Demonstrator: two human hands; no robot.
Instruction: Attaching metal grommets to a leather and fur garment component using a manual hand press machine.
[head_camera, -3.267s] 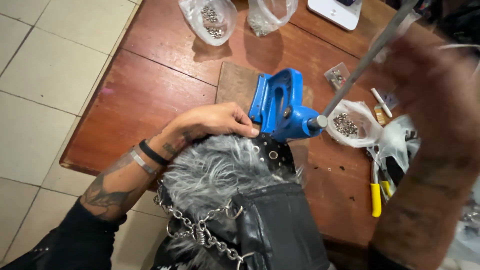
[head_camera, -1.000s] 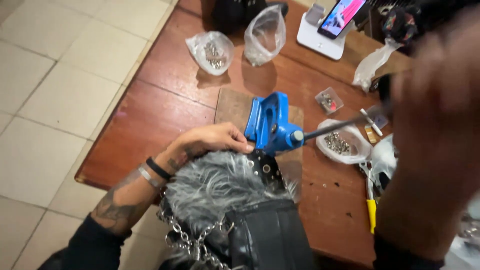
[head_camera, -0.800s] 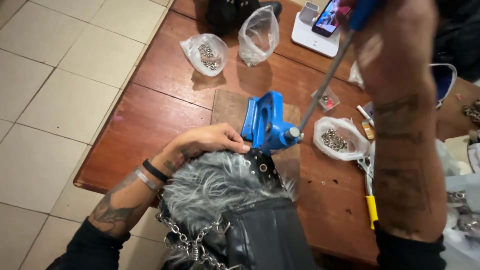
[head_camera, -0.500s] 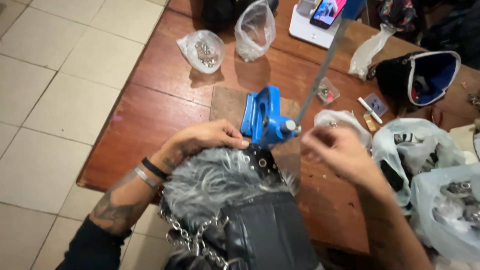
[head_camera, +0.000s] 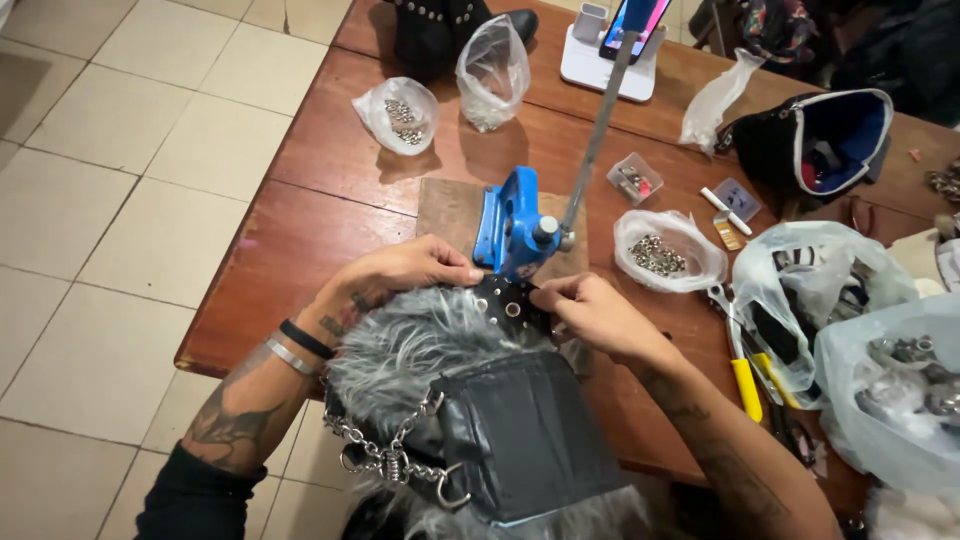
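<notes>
Right hand (head_camera: 590, 312) now off the raised lever (head_camera: 598, 130), pinching the studded strap (head_camera: 510, 300) beneath the blue press (head_camera: 512, 238); left hand (head_camera: 405, 275) pressing grey fur (head_camera: 420, 340) flat, grip seemingly loose. Repositioning for another stud, probably.

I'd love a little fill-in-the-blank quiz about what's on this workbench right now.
1. Both hands hold a studded black strap under a hand press coloured ____.
2. The left hand has a black band on its ____.
3. The pliers by the plastic bags have handles coloured ____.
4. The fur on the garment is ____.

Answers: blue; wrist; yellow; grey
</notes>
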